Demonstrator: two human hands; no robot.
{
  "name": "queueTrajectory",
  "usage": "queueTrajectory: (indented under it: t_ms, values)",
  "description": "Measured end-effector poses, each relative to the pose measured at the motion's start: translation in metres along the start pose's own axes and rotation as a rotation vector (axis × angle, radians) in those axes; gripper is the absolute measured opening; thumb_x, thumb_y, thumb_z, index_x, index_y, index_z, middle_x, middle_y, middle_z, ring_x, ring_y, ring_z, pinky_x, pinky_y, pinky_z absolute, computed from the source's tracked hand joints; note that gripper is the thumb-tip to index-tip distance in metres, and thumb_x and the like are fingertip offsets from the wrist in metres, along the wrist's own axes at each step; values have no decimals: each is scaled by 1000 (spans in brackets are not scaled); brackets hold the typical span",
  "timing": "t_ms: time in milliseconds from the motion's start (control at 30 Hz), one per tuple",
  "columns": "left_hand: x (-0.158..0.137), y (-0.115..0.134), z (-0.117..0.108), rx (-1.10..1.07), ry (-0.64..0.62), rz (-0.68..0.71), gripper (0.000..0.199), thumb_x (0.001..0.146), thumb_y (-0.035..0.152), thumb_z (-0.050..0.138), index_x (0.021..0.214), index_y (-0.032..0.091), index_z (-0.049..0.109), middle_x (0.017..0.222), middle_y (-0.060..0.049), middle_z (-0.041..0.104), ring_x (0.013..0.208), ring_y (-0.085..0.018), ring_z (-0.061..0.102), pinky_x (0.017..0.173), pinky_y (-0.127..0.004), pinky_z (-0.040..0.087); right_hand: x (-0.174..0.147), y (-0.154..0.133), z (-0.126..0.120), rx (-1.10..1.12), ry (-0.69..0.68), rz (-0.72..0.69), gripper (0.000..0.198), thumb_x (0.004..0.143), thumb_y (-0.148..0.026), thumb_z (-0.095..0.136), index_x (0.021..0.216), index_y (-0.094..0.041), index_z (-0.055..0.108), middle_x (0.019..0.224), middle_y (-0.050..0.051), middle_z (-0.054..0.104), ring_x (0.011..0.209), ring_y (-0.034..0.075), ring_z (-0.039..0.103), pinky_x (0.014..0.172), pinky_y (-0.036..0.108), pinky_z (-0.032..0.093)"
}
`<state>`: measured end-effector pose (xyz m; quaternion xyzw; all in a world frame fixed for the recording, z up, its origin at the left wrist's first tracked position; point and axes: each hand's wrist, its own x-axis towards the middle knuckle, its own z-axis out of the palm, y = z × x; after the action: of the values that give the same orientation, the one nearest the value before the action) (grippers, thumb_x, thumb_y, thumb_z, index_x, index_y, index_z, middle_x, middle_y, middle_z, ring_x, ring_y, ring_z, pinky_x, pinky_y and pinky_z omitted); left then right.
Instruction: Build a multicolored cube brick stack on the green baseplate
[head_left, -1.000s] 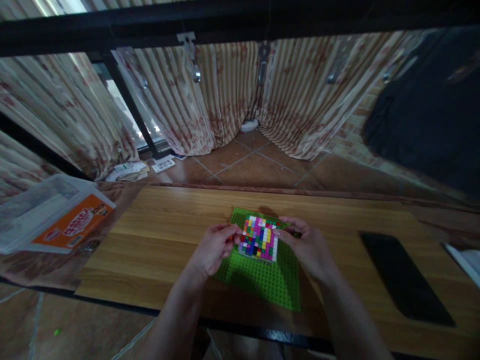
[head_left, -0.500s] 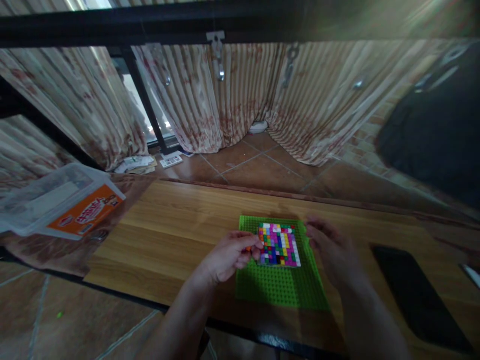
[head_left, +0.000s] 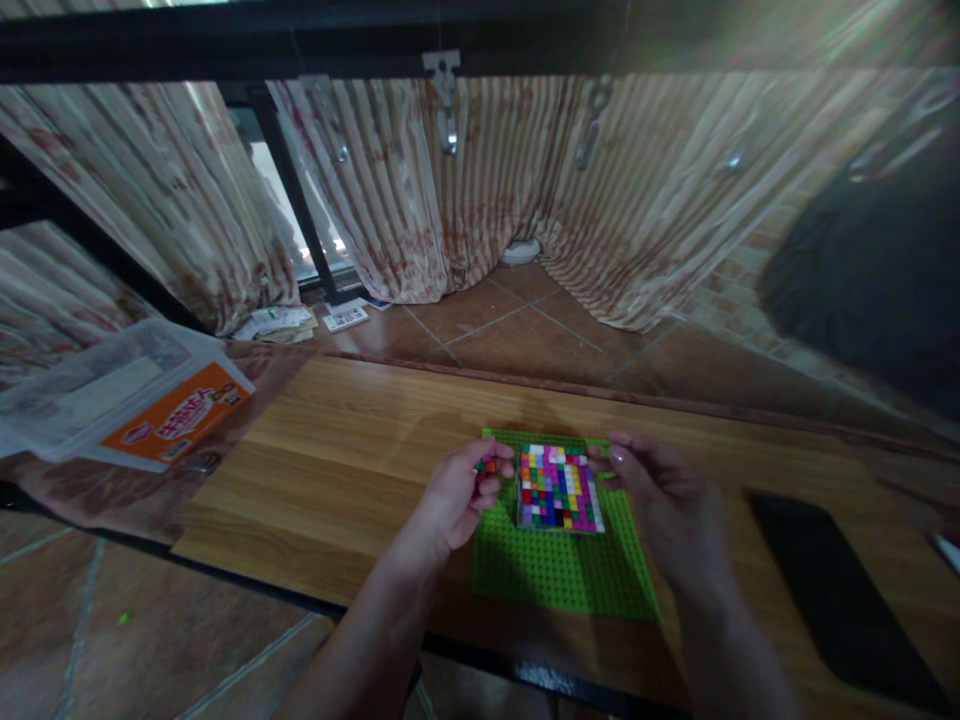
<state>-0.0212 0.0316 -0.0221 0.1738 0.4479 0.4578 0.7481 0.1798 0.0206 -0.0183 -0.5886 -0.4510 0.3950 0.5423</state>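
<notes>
I'd steady the multicoloured square plastic-brick block [head_left: 559, 490] on its green studded plastic baseplate [head_left: 555, 570], the left hand [head_left: 456, 492] pinching small red-and-green plastic bricks [head_left: 487, 467], the right hand [head_left: 666, 500] near its right edge, fingers' grip unclear from here.

Striped curtains [head_left: 480, 190] hang beyond a wood-grain table [head_left: 337, 440], with a bright, dark-framed window [head_left: 277, 190] between them at left. The floor [head_left: 517, 335] is brown tile, and a pale brick wall [head_left: 727, 280] shows at right. A dark beam [head_left: 225, 40] crosses the top, hazy with glare [head_left: 847, 40] toward the right.
</notes>
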Motion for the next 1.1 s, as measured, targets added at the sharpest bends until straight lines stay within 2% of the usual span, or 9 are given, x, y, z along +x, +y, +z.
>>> queueTrajectory:
  t_ms: [133,367,567,700,1000,1100]
  values:
    - [1,-2,1,9,-10,15,17,80,26,59,79,10,61,62,0,54,40,0,29,37,-15,10,-7,-2,8,-121,-6,-65,22,76,-39,70,88,-21,73,80,4,74,71,18,68,66,32,56]
    - [2,-3,1,22,-32,30,15,79,25,59,78,10,61,63,1,54,40,0,30,37,-15,11,-5,3,11,-28,28,-96,19,73,-35,74,88,-24,74,86,2,73,76,18,67,69,33,56]
    - [0,-3,1,54,-87,42,19,75,29,66,79,11,63,63,2,52,41,0,26,39,-16,8,-5,6,9,-187,-87,-281,18,84,-34,63,97,-27,73,97,4,69,87,19,64,75,33,52]
    - [1,-4,0,67,-102,40,21,74,31,67,79,11,63,63,2,51,42,0,26,39,-16,7,-5,4,8,-221,-87,-343,20,87,-33,58,99,-27,72,100,4,67,93,19,63,79,34,51]
    - [2,-5,-1,83,-80,56,23,73,32,69,80,11,63,63,2,52,42,0,26,39,-17,7,-3,3,6,-324,-74,-415,21,89,-32,55,100,-26,72,103,5,64,98,20,62,84,35,51]
    - [2,-6,0,87,-81,56,22,73,31,68,80,11,63,63,2,52,42,0,26,39,-17,7,-3,4,6,-329,-98,-400,22,89,-33,55,101,-26,72,105,5,66,99,20,63,87,37,50]
